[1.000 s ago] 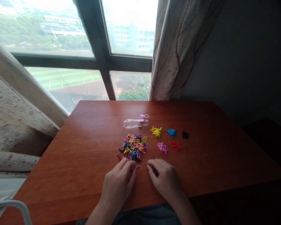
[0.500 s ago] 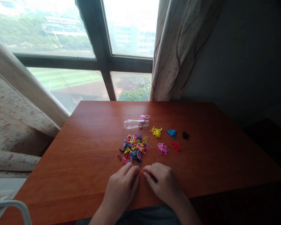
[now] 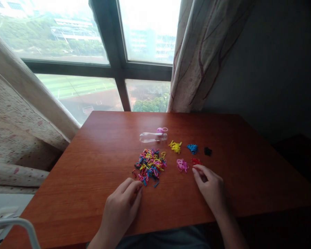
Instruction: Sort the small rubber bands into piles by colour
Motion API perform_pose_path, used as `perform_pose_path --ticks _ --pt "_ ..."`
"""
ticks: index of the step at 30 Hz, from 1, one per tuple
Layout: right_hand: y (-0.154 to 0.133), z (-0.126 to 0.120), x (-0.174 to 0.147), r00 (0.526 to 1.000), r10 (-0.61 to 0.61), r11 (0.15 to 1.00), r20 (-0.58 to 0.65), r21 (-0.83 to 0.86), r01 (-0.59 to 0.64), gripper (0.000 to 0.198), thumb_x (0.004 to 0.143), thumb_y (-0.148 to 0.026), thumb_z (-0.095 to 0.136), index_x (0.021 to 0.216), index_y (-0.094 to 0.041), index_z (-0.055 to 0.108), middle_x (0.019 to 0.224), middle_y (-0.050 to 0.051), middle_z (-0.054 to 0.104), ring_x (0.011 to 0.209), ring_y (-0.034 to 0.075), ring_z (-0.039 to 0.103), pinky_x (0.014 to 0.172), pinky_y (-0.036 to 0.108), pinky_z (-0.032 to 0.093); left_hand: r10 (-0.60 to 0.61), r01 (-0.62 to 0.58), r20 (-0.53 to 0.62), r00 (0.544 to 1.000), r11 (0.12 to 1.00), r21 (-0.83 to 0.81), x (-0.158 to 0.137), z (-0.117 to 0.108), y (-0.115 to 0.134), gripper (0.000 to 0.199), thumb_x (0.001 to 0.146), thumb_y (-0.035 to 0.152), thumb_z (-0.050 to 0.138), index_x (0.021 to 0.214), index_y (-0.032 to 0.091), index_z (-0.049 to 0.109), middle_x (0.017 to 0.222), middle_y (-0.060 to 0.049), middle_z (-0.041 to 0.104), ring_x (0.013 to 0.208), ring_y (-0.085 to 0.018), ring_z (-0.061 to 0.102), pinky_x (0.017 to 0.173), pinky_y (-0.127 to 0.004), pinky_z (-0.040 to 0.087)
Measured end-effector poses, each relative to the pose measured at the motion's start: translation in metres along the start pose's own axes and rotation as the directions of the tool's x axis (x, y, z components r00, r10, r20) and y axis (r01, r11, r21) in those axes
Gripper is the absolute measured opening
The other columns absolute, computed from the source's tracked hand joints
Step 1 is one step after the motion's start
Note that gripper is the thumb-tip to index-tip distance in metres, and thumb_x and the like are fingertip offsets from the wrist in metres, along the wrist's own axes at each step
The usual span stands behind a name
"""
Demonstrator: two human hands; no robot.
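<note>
My left hand [image 3: 123,202] rests by the near left side of a mixed pile of small coloured elastic bands [image 3: 150,164]. Its fingers are curled together, with a tiny reddish speck at the tips that I cannot make out. At the near edge of a small heap of red elastic bands [image 3: 196,161], my right hand [image 3: 209,185] pinches thumb and forefinger together. A bit of red shows at those fingertips, and the hand partly covers the heap. Just left of it lies a heap of pink elastic bands [image 3: 182,165].
Farther back are heaps of yellow bands [image 3: 175,147], blue bands [image 3: 192,148] and black bands [image 3: 207,151]. A clear plastic bottle [image 3: 152,137] lies on its side beside a pink looped cap [image 3: 162,130]. All are on a brown wooden table [image 3: 80,173] before a window.
My hands were together in front of the mixed pile with an orange-red band between them. They have parted: the right moved right and forward to the red heap, the left shifted left.
</note>
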State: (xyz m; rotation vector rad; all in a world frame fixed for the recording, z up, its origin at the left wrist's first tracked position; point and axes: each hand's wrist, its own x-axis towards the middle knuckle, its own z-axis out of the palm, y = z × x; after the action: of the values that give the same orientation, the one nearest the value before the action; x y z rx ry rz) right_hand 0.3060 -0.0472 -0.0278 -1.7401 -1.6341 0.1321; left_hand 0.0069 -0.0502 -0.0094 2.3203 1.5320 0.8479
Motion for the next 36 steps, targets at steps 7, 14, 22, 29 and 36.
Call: perform_pose_path --ticks 7,14,22,29,36 --pt "0.018 -0.005 0.010 0.999 0.029 0.993 -0.039 -0.116 -0.033 0.035 0.095 -0.045 0.048 0.093 -0.019 0.071 0.074 0.007 0.072 0.061 0.019 0.067 0.057 0.027 0.048 -0.022 0.022 -0.016 1.000 1.000 0.014 0.000 -0.004 -0.002 0.013 0.093 0.025 0.048 0.086 0.023 0.059 0.075 0.001 0.064 0.067 -0.012 0.064 0.060 -0.021 0.047" --pt "0.010 -0.004 0.002 0.991 0.071 0.987 -0.113 -0.138 -0.087 0.039 0.095 -0.048 0.049 0.104 -0.017 0.071 0.071 0.006 0.070 0.060 0.019 0.067 0.058 0.027 0.048 -0.087 0.089 -0.062 0.994 0.996 0.023 -0.001 -0.006 -0.004 0.014 0.092 0.025 0.049 0.081 0.022 0.057 0.072 0.002 0.060 0.063 -0.012 0.060 0.059 -0.021 0.046" --pt "-0.026 0.016 -0.020 0.998 -0.057 0.997 0.022 0.045 0.056 0.026 0.096 -0.034 0.051 0.107 -0.018 0.069 0.080 0.005 0.072 0.064 0.018 0.067 0.064 0.027 0.052 -0.110 0.115 -0.097 0.989 0.992 0.054 -0.001 -0.012 -0.016 0.013 0.093 0.026 0.048 0.087 0.021 0.059 0.074 0.002 0.061 0.062 -0.011 0.059 0.062 -0.022 0.045" --pt "-0.046 0.028 -0.027 0.970 -0.182 0.979 0.158 0.119 0.164 0.021 0.097 -0.023 0.048 0.105 -0.019 0.067 0.090 0.006 0.074 0.076 0.019 0.070 0.071 0.029 0.053 -0.181 0.177 0.015 0.983 0.975 0.136 0.012 -0.017 -0.024 0.019 0.092 0.033 0.050 0.080 0.022 0.060 0.074 0.002 0.063 0.065 -0.014 0.061 0.059 -0.024 0.043" --pt "-0.045 0.028 -0.027 0.968 -0.181 0.979 0.175 0.130 0.160 0.021 0.097 -0.023 0.047 0.102 -0.019 0.067 0.094 0.006 0.074 0.081 0.020 0.071 0.074 0.029 0.054 -0.267 0.234 0.146 0.952 0.949 0.209 0.024 -0.019 -0.021 0.017 0.094 0.029 0.046 0.101 0.026 0.061 0.100 0.001 0.066 0.078 -0.015 0.066 0.066 -0.025 0.046"
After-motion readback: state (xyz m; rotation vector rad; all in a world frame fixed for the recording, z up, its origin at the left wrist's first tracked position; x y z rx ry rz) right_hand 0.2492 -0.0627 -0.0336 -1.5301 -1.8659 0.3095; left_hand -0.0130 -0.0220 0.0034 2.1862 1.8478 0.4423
